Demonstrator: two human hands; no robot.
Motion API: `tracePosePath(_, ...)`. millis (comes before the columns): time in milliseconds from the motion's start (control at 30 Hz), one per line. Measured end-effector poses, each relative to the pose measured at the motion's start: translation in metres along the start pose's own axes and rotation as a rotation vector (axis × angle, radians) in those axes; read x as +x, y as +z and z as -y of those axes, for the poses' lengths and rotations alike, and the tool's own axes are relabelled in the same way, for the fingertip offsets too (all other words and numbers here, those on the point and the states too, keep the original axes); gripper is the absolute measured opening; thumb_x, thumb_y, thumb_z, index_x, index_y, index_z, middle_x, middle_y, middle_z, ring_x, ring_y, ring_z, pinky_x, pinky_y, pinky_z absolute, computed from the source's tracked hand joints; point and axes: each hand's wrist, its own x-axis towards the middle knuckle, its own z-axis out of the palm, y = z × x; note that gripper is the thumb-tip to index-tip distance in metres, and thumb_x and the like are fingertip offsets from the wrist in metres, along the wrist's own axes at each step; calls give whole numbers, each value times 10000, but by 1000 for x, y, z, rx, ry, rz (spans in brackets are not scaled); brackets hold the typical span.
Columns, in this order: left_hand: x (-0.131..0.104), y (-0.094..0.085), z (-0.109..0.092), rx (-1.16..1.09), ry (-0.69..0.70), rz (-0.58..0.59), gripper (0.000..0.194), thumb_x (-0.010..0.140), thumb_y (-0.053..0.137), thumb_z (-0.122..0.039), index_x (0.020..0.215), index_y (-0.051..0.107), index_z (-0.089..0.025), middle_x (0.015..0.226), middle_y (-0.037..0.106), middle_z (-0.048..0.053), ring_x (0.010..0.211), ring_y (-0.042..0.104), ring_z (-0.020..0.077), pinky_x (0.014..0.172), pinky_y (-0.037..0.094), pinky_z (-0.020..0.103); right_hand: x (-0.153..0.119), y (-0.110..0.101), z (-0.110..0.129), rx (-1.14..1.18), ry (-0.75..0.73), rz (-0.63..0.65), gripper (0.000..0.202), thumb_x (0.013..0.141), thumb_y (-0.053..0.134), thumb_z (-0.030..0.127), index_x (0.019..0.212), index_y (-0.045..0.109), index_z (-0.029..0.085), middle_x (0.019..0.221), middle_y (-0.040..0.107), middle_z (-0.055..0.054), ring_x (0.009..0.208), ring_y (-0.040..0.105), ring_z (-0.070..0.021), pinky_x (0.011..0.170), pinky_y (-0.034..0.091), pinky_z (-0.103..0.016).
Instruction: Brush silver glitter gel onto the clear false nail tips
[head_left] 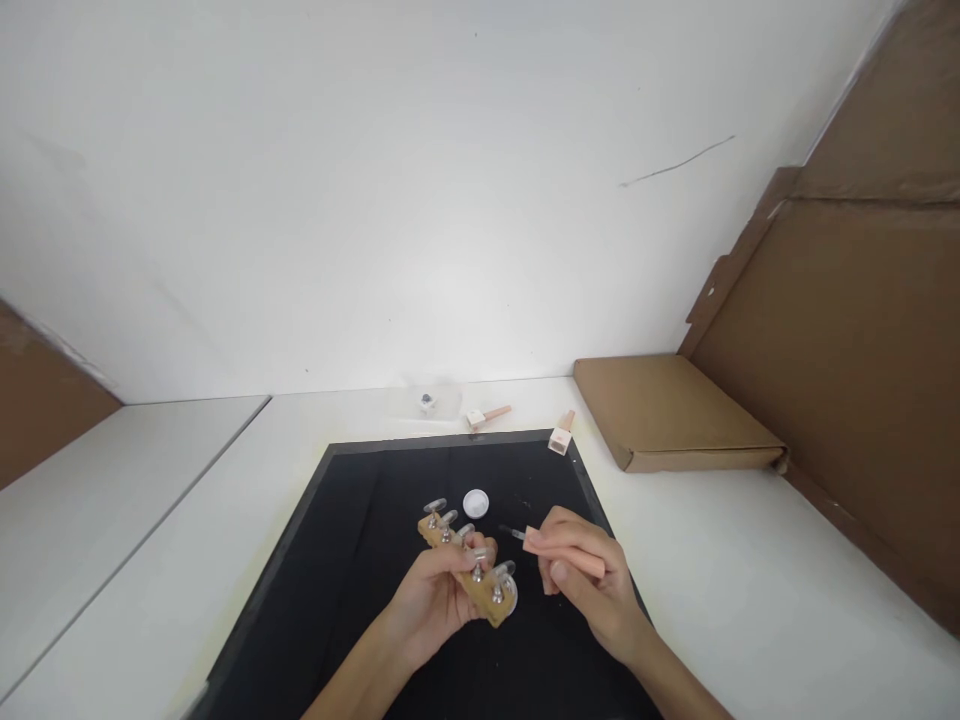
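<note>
My left hand (439,600) is closed around a tan nail-tip stand (487,598), held tilted above a black mat (360,600). Several clear false nails (435,506) sit on its small metal posts. In my right hand (592,580) is a nail polish brush (566,558), gripped by its peach cap-handle. Its dark bristle tip points left toward the stand, apart from the nails. A small white round dish (475,503) lies on the mat beyond the stand. Another white round piece (512,594) shows partly behind the stand's near end.
Two small white bottles with peach caps, one lying at the back (477,420) and one at the mat's far right corner (560,440), are in view. A clear plastic tray (442,402) holds a small item. A flat cardboard box (675,410) lies at right, beside cardboard walls (847,330).
</note>
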Motion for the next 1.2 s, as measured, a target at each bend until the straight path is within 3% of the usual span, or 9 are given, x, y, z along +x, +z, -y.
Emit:
tracePosePath(167,1,-4,3,85,-86,45,62,591,653,-159,592,610,-114,607,547,-1,559,542,102,568,425,235,2,1,1,-8,-9,25,255,900,531,363,831,720,205,616,525,-9,553,501,-141,543,418,-275)
tracePosePath(433,3,-7,8,100,-192,-105,130,559,629,-96,686,642,-121,588,635,9,548,598,133,580,424,241,3,1,5,15,12,144,267,901,531,359,838,741,207,637,572,-27,546,487,-133,521,402,-254)
tracePosePath(1200,7,-8,11,123,-211,-104,88,546,606,-117,633,616,-128,585,640,15,530,574,133,562,386,236,1,-2,1,15,0,210,308,909,517,337,772,731,161,634,564,-36,565,494,-131,527,387,-247)
